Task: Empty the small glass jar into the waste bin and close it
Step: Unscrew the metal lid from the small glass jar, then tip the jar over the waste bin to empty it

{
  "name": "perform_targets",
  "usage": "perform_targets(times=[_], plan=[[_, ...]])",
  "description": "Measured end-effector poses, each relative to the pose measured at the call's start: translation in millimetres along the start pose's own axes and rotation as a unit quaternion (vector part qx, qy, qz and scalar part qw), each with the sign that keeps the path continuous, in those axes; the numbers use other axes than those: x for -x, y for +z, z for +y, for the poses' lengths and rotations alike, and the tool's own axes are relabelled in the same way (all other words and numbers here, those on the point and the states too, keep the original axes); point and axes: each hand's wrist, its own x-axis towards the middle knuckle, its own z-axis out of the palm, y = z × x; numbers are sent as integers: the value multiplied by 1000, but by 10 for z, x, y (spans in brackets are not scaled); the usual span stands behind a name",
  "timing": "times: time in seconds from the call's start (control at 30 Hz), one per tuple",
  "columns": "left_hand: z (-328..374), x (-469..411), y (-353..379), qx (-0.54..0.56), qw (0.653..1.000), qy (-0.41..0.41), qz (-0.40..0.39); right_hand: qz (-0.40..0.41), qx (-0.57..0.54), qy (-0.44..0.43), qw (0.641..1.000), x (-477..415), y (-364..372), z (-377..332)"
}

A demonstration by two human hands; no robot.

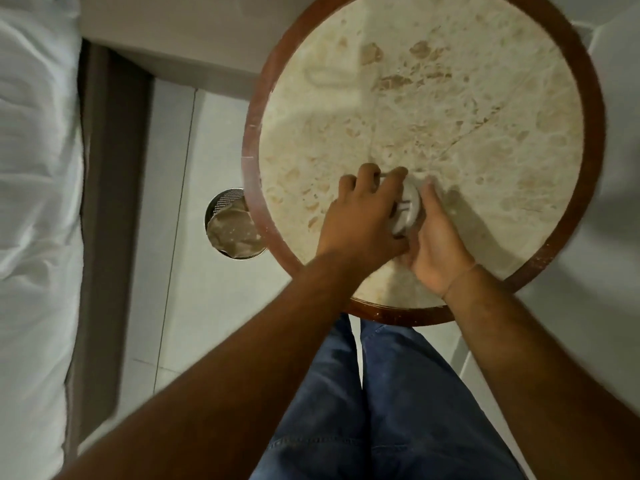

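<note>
Glass jar (407, 211) clasped between both hands on round marble table (450, 98)
Left hand (363, 216) and right hand (438, 244) wrap it; perforated metal bin (225, 202) holds a crumpled liner

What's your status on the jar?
Left hand and right hand both clasped on the jar, on the round table. Waste bin on the floor, left, partly under the table edge. Nothing between.

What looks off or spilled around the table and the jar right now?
No spill shows. Both hands, left hand and right hand, close around the jar on the table. The only oddity: the bin sits half tucked under the table's rim, its liner crumpled.
</note>
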Motion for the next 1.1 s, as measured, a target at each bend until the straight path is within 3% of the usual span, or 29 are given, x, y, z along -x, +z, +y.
perform_targets(times=[0.1,0.17,0.3,0.47,0.6,0.67,0.73,0.8,0.87,0.93,1.0,1.1], plan=[[-155,330,-155,21,999,-34,-13,-121,-7,73,990,-30,164,57],[-270,498,-243,39,997,-61,-12,-151,12,100,983,-79,307,137],[-534,841,-418,122,987,-109,2,-153,50,136,978,-160,590,345],[-941,1384,-580,213,952,-170,141,-111,121,126,978,-207,1021,551],[-1294,1891,-551,257,904,-262,220,4,199,-5,980,-190,1625,687],[-1455,2158,-442,271,884,-308,223,31,285,-123,950,-190,1928,790],[-1518,2348,-303,278,876,-334,209,-13,339,-293,894,-202,2119,885],[-1581,2514,-167,288,867,-355,199,-66,374,-436,816,-378,2277,1150],[-1630,2604,-70,295,859,-370,193,-74,442,-500,741,-749,2363,1452],[-1690,2665,30,312,848,-383,191,-78,574,-389,716,-1147,2451,1744],[-1741,2700,119,333,835,-396,190,-47,643,-231,729,-1428,2472,1921],[-1821,2679,210,364,808,-414,207,-46,626,-208,750,-1612,2567,1883]])
